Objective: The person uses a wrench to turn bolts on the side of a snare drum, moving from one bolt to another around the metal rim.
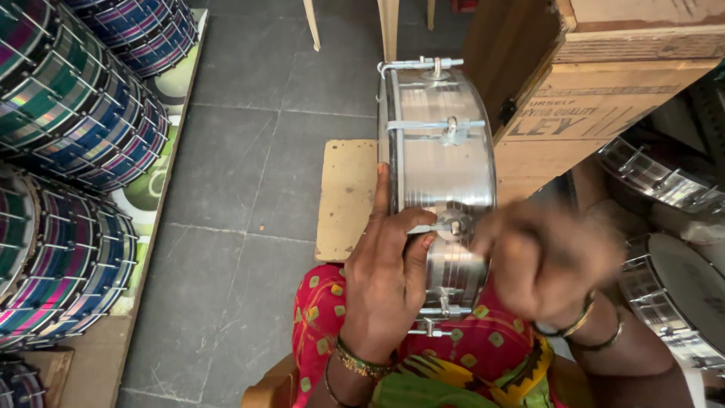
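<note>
A shiny steel drum shell (442, 170) stands on its edge in my lap, with metal tension rods and lugs along its side. My left hand (385, 279) lies flat against the drum's left rim, and its thumb and fingers pinch a small lug fitting (451, 224) on the side. Just right of that fitting is my right hand (547, 257), blurred by motion, with its fingers curled; whether anything is in it cannot be made out. Bangles circle both wrists. My red patterned clothing (325, 310) is below the drum.
Stacked drums with multicoloured shells (75, 113) fill the left side. A small wooden stool (346, 196) sits on the grey tiled floor (242, 189) under the drum. A wooden crate (589, 91) stands at the right, with more steel drums (672, 279) beside it.
</note>
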